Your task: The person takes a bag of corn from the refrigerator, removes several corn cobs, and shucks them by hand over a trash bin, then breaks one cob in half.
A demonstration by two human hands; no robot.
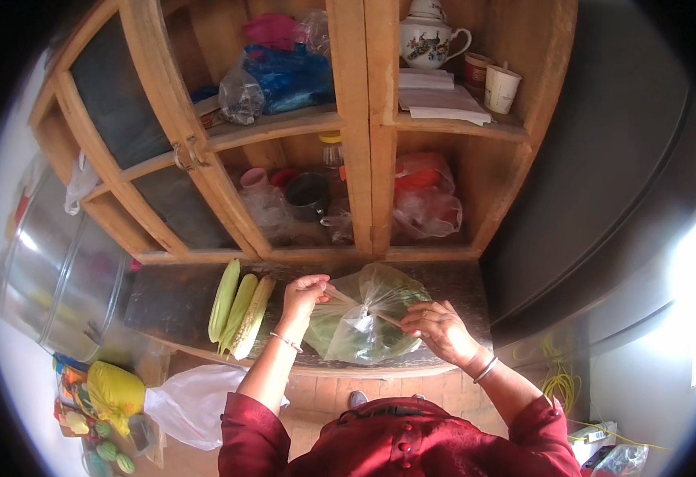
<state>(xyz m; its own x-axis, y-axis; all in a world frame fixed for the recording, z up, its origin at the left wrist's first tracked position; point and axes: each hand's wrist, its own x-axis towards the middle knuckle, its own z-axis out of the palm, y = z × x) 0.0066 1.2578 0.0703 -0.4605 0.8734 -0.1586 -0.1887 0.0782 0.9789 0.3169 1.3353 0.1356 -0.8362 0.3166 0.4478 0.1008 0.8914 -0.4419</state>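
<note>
A clear plastic bag point(363, 346) with green contents rests on the dark wooden counter point(163, 298), its neck gathered in the middle. My left hand point(307, 296) pinches one twisted end of the bag's top, and my right hand point(434, 328) grips the opposite end, so both ends are stretched apart. What exactly the green contents are cannot be told through the plastic. Left of the bag lie two ears of corn in husks point(225, 298) and one corn cob with bare pale kernels point(254, 316), side by side.
Behind the counter stands a wooden cabinet point(380, 179) holding a teapot point(428, 45), paper cups point(501, 88), a dark mug point(307, 195) and plastic bags. A dark appliance-like panel point(574, 149) rises at right. A white bag point(196, 405), a yellow bag point(115, 390) and striped green melons point(107, 451) sit lower left.
</note>
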